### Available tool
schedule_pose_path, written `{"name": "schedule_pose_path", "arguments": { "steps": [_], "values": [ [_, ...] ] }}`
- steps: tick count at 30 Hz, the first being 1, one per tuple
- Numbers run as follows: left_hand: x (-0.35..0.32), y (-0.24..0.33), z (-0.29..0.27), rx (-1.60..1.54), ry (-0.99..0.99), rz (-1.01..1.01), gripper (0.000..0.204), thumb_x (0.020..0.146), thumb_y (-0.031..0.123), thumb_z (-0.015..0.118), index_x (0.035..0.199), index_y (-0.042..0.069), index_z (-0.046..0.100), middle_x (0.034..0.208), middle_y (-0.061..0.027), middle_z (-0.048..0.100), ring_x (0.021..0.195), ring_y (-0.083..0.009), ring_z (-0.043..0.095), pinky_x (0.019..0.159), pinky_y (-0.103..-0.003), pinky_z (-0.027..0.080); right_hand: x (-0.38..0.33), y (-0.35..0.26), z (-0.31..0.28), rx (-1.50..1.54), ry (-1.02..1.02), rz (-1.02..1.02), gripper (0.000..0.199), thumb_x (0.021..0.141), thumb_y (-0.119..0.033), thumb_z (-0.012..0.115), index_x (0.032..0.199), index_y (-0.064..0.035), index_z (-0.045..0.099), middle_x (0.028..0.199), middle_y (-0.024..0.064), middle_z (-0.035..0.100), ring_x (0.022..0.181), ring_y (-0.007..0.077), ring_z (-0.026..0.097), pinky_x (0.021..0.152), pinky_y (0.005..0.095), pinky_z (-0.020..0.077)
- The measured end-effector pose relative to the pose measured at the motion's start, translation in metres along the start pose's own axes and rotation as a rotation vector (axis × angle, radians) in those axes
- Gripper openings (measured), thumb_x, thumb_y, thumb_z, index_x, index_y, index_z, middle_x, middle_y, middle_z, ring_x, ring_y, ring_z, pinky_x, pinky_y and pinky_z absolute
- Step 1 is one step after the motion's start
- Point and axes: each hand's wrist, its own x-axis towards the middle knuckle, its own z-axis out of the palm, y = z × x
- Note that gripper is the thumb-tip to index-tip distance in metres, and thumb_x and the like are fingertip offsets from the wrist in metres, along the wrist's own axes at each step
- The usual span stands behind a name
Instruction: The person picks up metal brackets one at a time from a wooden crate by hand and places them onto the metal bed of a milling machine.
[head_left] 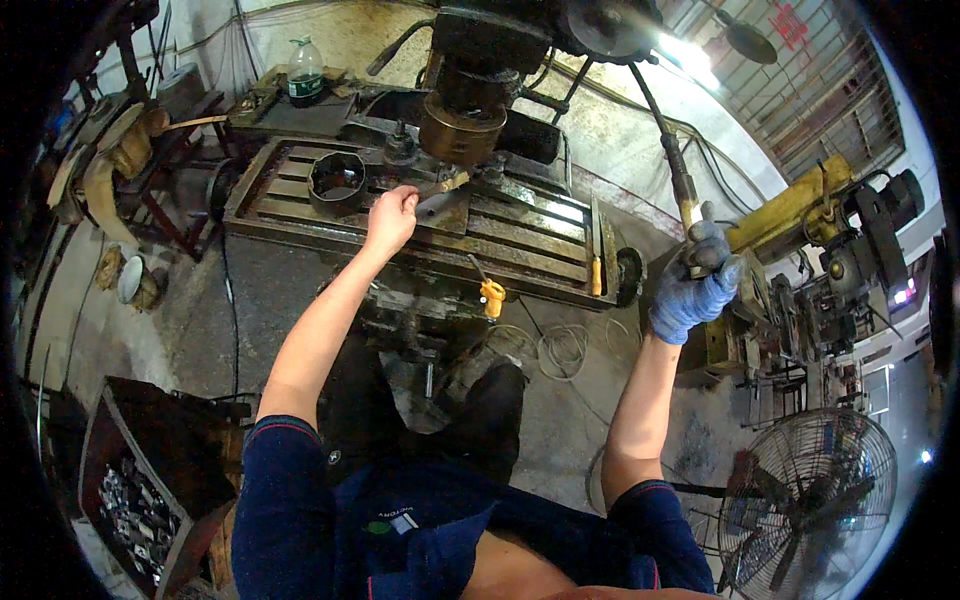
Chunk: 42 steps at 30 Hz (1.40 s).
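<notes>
My bare left hand (393, 215) is closed on a small flat brush (442, 187), its pale bristle end pointing right. The brush is just below the round spindle head (462, 128) of a milling machine, over the slotted metal table (520, 235). Whatever lies right under the bristles is too dark to make out. My right hand (692, 285), in a blue-grey glove, is wrapped around the lower end of a long lever (677, 165) that slants down from the machine. To the left of the brush, a dark round pot (337, 190) stands on the table.
A yellow air gun (492, 298) hangs at the table's front edge. Near the table's right end lies a yellow-handled tool (597, 275). A bottle (305, 75) stands behind. A box of metal pieces (135, 510) is lower left; a caged fan (808, 500) lower right.
</notes>
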Motion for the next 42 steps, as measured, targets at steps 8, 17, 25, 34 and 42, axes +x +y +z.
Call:
{"name": "schedule_pose_path", "arguments": {
  "steps": [8,17,25,34,42],
  "values": [
    [-0.004,0.006,-0.005,0.082,0.01,0.081,0.021,0.083,0.017,0.051,0.097,0.004,0.06,0.086,-0.0172,0.062,0.083,-0.0339,0.059,0.07,-0.041,0.046,-0.007,0.002,-0.003,-0.028,0.024,0.037,0.046,0.087,-0.036,0.045,0.054,-0.0047,0.045,0.057,0.0061,0.045,0.072,0.0227,0.052,0.099,0.0552,0.0272],
    [-0.004,0.004,-0.012,0.079,-0.007,0.117,0.022,0.083,0.017,0.051,0.098,0.003,0.06,0.082,-0.0168,0.062,0.08,-0.0334,0.06,0.069,-0.04,0.046,0.0,-0.002,-0.003,0.015,0.03,0.078,0.041,0.086,-0.036,0.046,0.058,-0.0073,0.049,0.063,0.0075,0.052,0.08,0.0232,0.055,0.103,0.0536,0.0227],
    [-0.007,0.004,-0.016,-0.038,-0.075,0.069,0.021,0.085,0.015,0.048,0.099,0.004,0.059,0.071,-0.0151,0.06,0.066,-0.0295,0.06,0.061,-0.037,0.045,0.014,-0.009,0.0,0.05,0.021,-0.017,0.036,0.084,-0.029,0.05,0.061,-0.0005,0.053,0.063,0.0086,0.052,0.071,0.0235,0.054,0.097,0.0507,0.0323],
    [-0.009,0.003,-0.016,-0.096,-0.068,0.017,0.025,0.088,0.019,0.048,0.104,0.002,0.056,0.063,-0.0088,0.056,0.05,-0.0165,0.054,0.05,-0.031,0.043,0.034,-0.016,0.001,-0.055,0.04,-0.016,0.035,0.083,-0.028,0.049,0.061,-0.0005,0.053,0.062,0.009,0.052,0.071,0.0255,0.055,0.092,0.0522,0.0352],
    [-0.003,0.001,-0.009,-0.178,-0.079,0.006,0.028,0.089,0.023,0.047,0.101,0.001,0.058,0.06,-0.0057,0.055,0.046,-0.0125,0.051,0.047,-0.029,0.041,0.06,-0.03,0.013,-0.124,0.147,0.036,0.037,0.085,-0.028,0.05,0.062,0.0005,0.056,0.063,0.0113,0.058,0.055,0.015,0.05,0.056,0.0246,0.0383]
  ]
}}
